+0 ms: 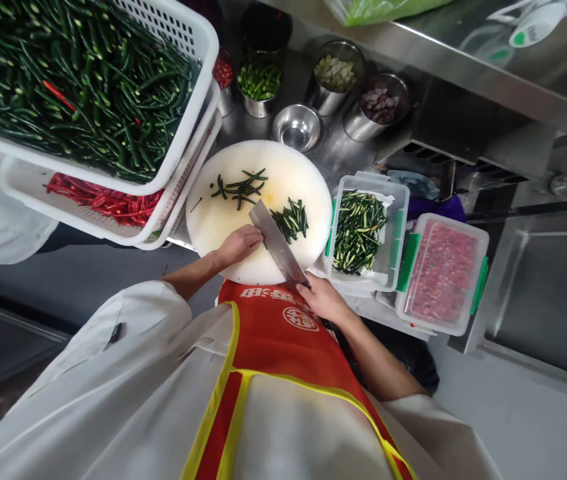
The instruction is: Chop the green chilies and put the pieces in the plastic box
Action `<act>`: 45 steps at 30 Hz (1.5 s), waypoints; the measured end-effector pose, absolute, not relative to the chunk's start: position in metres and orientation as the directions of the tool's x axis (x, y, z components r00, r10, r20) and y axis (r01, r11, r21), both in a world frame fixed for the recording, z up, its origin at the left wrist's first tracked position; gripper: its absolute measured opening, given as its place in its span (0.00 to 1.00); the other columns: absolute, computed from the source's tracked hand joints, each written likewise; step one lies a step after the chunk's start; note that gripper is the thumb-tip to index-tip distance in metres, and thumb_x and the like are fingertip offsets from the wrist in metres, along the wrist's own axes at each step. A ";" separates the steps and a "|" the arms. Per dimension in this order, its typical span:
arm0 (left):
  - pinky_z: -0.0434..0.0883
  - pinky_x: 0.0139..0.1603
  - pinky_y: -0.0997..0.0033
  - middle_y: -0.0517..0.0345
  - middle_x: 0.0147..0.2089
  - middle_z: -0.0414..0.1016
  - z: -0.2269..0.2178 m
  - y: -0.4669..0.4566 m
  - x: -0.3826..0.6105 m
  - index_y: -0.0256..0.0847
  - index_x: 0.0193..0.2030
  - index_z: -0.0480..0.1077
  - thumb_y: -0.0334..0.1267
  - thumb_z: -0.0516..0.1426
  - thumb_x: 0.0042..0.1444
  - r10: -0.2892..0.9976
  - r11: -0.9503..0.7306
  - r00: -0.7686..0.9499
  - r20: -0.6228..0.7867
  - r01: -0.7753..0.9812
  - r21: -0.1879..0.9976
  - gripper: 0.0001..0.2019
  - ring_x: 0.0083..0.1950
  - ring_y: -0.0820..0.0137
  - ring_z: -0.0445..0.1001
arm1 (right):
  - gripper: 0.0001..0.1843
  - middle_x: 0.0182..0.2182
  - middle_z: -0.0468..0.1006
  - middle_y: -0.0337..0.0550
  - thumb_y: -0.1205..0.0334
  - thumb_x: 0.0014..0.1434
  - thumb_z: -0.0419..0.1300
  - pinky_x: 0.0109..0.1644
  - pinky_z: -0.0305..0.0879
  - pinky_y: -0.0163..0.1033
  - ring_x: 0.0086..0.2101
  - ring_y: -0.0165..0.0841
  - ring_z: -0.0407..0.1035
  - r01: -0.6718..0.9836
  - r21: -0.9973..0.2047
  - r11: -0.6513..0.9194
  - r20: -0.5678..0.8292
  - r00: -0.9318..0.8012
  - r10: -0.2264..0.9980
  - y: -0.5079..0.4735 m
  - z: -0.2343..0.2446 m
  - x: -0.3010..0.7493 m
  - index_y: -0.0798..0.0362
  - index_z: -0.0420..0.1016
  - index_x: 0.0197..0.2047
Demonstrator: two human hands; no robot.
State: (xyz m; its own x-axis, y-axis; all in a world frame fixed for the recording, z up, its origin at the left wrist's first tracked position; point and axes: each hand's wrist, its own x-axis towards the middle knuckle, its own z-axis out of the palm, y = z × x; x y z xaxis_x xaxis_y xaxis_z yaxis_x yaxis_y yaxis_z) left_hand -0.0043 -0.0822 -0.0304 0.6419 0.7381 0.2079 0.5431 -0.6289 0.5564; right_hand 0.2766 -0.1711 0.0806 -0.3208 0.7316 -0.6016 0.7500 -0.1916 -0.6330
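My right hand [324, 298] grips the handle of a cleaver [279, 245], whose broad blade lies slantwise over a round white cutting board [313, 180]. Against the left side of the blade, my left hand [240, 245] is closed with fingers curled down; what they hold, if anything, is hidden. Cut green chili pieces [291, 220] lie in a pile just right of the blade. Farther up the board, left of the blade tip, whole green chilies [244, 187] are loosely scattered.
A white basket [183, 143] heaped with green chilies stands at upper left, above another holding red chilies [108, 202]. Steel containers and a small steel bowl [297, 127] line the back. To the right are a tub of cut chilies [358, 233] and a lidded pink-filled box [443, 270].
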 end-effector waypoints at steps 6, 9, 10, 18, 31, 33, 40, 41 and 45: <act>0.74 0.50 0.65 0.49 0.46 0.77 -0.024 -0.077 -0.010 0.39 0.42 0.76 0.35 0.50 0.68 0.713 -0.643 0.677 0.184 0.525 0.557 0.13 0.49 0.65 0.74 | 0.12 0.27 0.78 0.39 0.55 0.66 0.52 0.35 0.63 0.36 0.32 0.36 0.74 0.729 -0.643 -0.234 -0.594 -0.282 0.753 -0.169 0.068 0.270 0.51 0.73 0.43; 0.73 0.52 0.63 0.47 0.48 0.76 -0.020 -0.060 -0.022 0.38 0.46 0.75 0.35 0.49 0.68 0.833 -0.534 0.515 0.201 0.653 0.537 0.13 0.50 0.64 0.73 | 0.14 0.26 0.77 0.39 0.53 0.67 0.51 0.34 0.62 0.36 0.29 0.37 0.73 0.723 -0.655 -0.219 -0.560 -0.270 0.783 -0.176 0.075 0.283 0.50 0.74 0.43; 0.72 0.53 0.62 0.46 0.50 0.75 -0.019 -0.051 -0.027 0.38 0.48 0.75 0.35 0.48 0.67 0.874 -0.480 0.439 0.209 0.708 0.518 0.14 0.52 0.63 0.72 | 0.14 0.26 0.78 0.40 0.53 0.67 0.51 0.34 0.62 0.37 0.29 0.37 0.73 0.724 -0.660 -0.203 -0.551 -0.282 0.786 -0.179 0.078 0.287 0.50 0.74 0.44; 0.68 0.55 0.57 0.48 0.55 0.71 -0.007 0.001 -0.055 0.42 0.48 0.77 0.37 0.52 0.65 0.884 -0.467 0.445 0.143 0.823 0.323 0.13 0.54 0.57 0.67 | 0.14 0.31 0.81 0.42 0.54 0.65 0.52 0.38 0.63 0.37 0.32 0.37 0.73 0.727 -0.674 -0.128 -0.566 -0.398 0.722 -0.191 0.081 0.294 0.50 0.77 0.41; 0.73 0.51 0.63 0.47 0.47 0.77 -0.028 -0.080 -0.014 0.38 0.47 0.75 0.36 0.50 0.69 0.696 -0.679 0.672 0.251 0.504 0.535 0.13 0.48 0.65 0.74 | 0.14 0.32 0.81 0.43 0.52 0.66 0.51 0.36 0.63 0.37 0.33 0.38 0.74 0.748 -0.639 -0.179 -0.572 -0.306 0.761 -0.181 0.090 0.295 0.50 0.74 0.42; 0.73 0.50 0.63 0.48 0.46 0.77 -0.028 -0.082 -0.013 0.39 0.45 0.76 0.36 0.50 0.69 0.697 -0.678 0.670 0.257 0.497 0.542 0.12 0.48 0.66 0.74 | 0.14 0.36 0.82 0.44 0.53 0.67 0.51 0.39 0.63 0.37 0.35 0.38 0.75 0.762 -0.632 -0.140 -0.562 -0.326 0.760 -0.178 0.095 0.295 0.50 0.74 0.43; 0.74 0.49 0.63 0.48 0.46 0.77 -0.028 -0.090 -0.008 0.39 0.44 0.76 0.37 0.51 0.68 0.687 -0.695 0.674 0.272 0.500 0.517 0.12 0.47 0.66 0.74 | 0.13 0.37 0.82 0.46 0.54 0.67 0.50 0.41 0.63 0.37 0.38 0.39 0.75 0.795 -0.597 -0.107 -0.598 -0.352 0.720 -0.173 0.107 0.296 0.50 0.73 0.42; 0.74 0.49 0.63 0.49 0.46 0.77 -0.028 -0.091 -0.007 0.39 0.45 0.76 0.37 0.51 0.69 0.688 -0.694 0.674 0.270 0.501 0.517 0.12 0.47 0.66 0.74 | 0.13 0.37 0.82 0.46 0.54 0.67 0.50 0.41 0.63 0.37 0.38 0.39 0.75 0.791 -0.601 -0.113 -0.604 -0.357 0.713 -0.173 0.109 0.297 0.50 0.74 0.43; 0.74 0.49 0.63 0.49 0.47 0.78 -0.030 -0.090 -0.005 0.39 0.45 0.76 0.38 0.51 0.69 0.699 -0.682 0.665 0.262 0.512 0.522 0.12 0.46 0.66 0.74 | 0.14 0.38 0.83 0.45 0.54 0.67 0.50 0.41 0.64 0.38 0.40 0.39 0.76 0.761 -0.627 -0.167 -0.626 -0.365 0.689 -0.175 0.113 0.302 0.49 0.75 0.45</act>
State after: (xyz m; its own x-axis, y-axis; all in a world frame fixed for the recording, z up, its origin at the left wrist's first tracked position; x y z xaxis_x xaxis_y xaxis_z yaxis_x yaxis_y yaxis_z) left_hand -0.0048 -0.0902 -0.0296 0.6648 0.6994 0.2624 0.5121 -0.6825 0.5215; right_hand 0.3021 -0.1751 0.1127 -0.3650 0.6890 -0.6261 0.7609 -0.1667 -0.6270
